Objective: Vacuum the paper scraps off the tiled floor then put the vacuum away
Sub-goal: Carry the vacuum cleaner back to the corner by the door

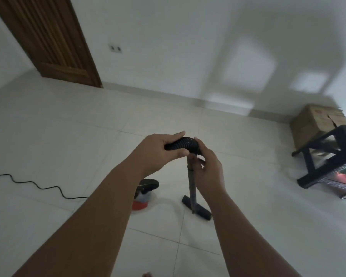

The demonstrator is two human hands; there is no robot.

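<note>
Dim grey room, pale light patches on the wall [248,62], soft motion blur, wide-angle bending at the edges, weak shadows on floor [68,136]

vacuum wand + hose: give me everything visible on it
The vacuum wand is a thin grey tube, standing nearly upright. Its black floor nozzle lies flat on the pale tiled floor. At the top, a black ribbed hose arches over. The left hand grips the hose; the right hand holds the wand's upper end where hose and wand meet. Behind the left arm sits the red-based canister, partly hidden.
</note>
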